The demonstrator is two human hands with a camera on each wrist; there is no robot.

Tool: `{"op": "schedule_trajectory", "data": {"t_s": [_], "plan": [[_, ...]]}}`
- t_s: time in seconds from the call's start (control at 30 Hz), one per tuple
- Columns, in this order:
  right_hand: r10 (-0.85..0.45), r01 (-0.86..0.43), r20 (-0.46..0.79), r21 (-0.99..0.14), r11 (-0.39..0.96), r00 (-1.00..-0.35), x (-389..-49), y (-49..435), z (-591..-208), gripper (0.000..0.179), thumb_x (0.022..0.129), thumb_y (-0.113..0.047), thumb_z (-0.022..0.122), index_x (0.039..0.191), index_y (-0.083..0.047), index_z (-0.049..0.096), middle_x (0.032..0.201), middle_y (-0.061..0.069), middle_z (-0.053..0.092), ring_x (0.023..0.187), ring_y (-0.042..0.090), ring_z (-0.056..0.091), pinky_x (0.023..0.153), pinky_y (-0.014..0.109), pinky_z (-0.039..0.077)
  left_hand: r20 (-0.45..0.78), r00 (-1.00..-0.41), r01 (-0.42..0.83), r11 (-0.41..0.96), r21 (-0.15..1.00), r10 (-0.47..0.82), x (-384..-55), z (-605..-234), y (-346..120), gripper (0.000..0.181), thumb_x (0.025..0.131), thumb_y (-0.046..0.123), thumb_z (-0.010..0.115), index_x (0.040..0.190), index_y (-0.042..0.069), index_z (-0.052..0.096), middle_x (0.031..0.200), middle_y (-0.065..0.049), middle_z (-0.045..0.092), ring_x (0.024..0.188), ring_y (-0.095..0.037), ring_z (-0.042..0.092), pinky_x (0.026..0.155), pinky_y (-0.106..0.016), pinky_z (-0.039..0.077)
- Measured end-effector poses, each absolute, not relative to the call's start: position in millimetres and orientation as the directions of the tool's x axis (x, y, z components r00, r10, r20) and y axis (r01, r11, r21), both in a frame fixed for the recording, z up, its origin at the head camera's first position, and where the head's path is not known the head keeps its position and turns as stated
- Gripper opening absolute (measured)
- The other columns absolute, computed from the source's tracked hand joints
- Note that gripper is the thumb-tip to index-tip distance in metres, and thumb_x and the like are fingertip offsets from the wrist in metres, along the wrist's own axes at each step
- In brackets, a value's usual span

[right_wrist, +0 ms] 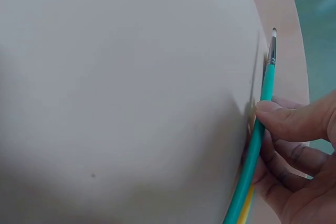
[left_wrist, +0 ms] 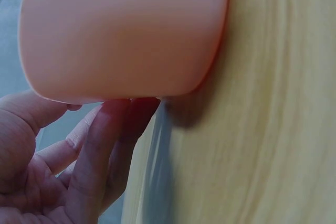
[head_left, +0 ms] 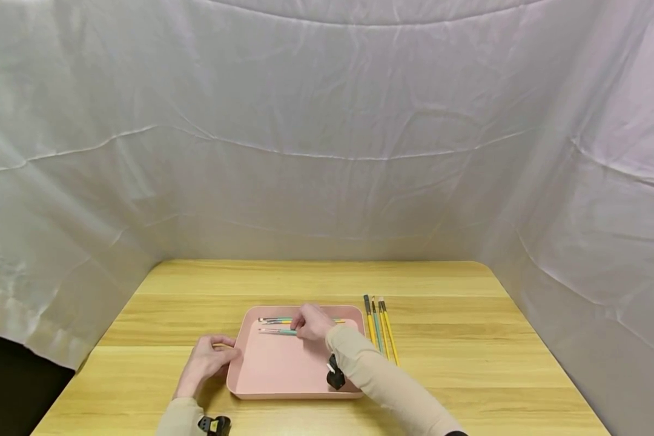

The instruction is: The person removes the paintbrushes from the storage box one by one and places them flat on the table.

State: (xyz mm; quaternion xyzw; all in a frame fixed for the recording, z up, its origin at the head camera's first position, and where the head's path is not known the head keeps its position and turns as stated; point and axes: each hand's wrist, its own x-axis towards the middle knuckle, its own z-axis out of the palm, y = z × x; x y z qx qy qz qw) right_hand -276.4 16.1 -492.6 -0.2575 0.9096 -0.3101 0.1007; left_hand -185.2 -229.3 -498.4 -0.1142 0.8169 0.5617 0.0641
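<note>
My right hand (head_left: 314, 322) pinches a teal paintbrush (right_wrist: 266, 85) between thumb and fingers, low over the far part of a pink tray (head_left: 283, 369). The brush's pale tip points left in the head view, and its ferrule is silver. Just beyond it, a teal brush and a yellow brush (head_left: 279, 323) lie in the tray, partly hidden by that hand. At the tray's left side, my left hand (head_left: 204, 362) holds the edge. Its thumb (left_wrist: 37, 109) is at the rim and its fingers (left_wrist: 107, 145) meet the outer wall.
To the right of the tray, several paintbrushes (head_left: 388, 333) lie side by side on the wooden table (head_left: 458, 363), mostly yellow with one teal. Grey cloth (head_left: 327, 200) hangs behind the table and along both sides.
</note>
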Motion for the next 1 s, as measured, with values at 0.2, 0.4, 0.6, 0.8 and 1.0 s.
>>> {"op": "schedule_trajectory", "data": {"t_s": [0.2, 0.4, 0.6, 0.8, 1.0], "plan": [[-0.543, -0.408, -0.034, -0.622, 0.668, -0.839, -277, 19, -488, 0.014, 0.08, 0.007, 0.069, 0.085, -0.003, 0.077, 0.076, 0.004, 0.074, 0.066, 0.003, 0.05, 0.066, 0.017, 0.043, -0.23, -0.967, -0.253, 0.342, 0.905, -0.106, -185, -498, -230, 0.029, 0.079, 0.0, 0.069, 0.105, -0.012, 0.065, 0.075, -0.012, 0.074, 0.065, -0.015, 0.066, 0.06, -0.029, 0.055], [-0.559, -0.399, -0.05, -0.648, 0.649, -0.828, -276, 21, -484, 0.014, 0.081, 0.009, 0.068, 0.087, 0.0, 0.077, 0.08, 0.008, 0.075, 0.067, 0.005, 0.049, 0.066, 0.017, 0.042, -0.229, -0.968, -0.252, 0.341, 0.906, -0.107, -185, -499, -230, 0.028, 0.079, 0.0, 0.069, 0.105, -0.012, 0.065, 0.075, -0.012, 0.073, 0.065, -0.015, 0.066, 0.059, -0.029, 0.054], [-0.561, -0.386, -0.057, -0.669, 0.635, -0.826, -274, 22, -479, 0.012, 0.083, 0.009, 0.069, 0.088, 0.001, 0.076, 0.08, 0.009, 0.074, 0.067, 0.007, 0.049, 0.064, 0.017, 0.04, -0.237, -0.964, -0.263, 0.346, 0.901, -0.117, -186, -499, -230, 0.029, 0.079, 0.001, 0.07, 0.105, -0.011, 0.065, 0.076, -0.012, 0.074, 0.066, -0.015, 0.065, 0.06, -0.029, 0.054], [-0.547, -0.338, -0.077, -0.713, 0.615, -0.833, -272, 25, -474, 0.016, 0.084, 0.011, 0.067, 0.092, 0.001, 0.076, 0.085, 0.011, 0.074, 0.07, 0.008, 0.052, 0.066, 0.018, 0.043, -0.243, -0.962, -0.272, 0.354, 0.895, -0.126, -186, -499, -229, 0.029, 0.079, 0.002, 0.07, 0.105, -0.011, 0.066, 0.077, -0.012, 0.074, 0.065, -0.014, 0.064, 0.059, -0.029, 0.052], [-0.552, -0.345, -0.065, -0.719, 0.604, -0.831, -269, 31, -468, 0.018, 0.084, 0.012, 0.066, 0.094, 0.001, 0.076, 0.09, 0.014, 0.075, 0.073, 0.009, 0.055, 0.067, 0.018, 0.046, -0.241, -0.963, -0.269, 0.351, 0.897, -0.122, -186, -498, -229, 0.029, 0.08, 0.001, 0.07, 0.105, -0.011, 0.066, 0.078, -0.013, 0.075, 0.066, -0.015, 0.065, 0.06, -0.028, 0.053]]}}
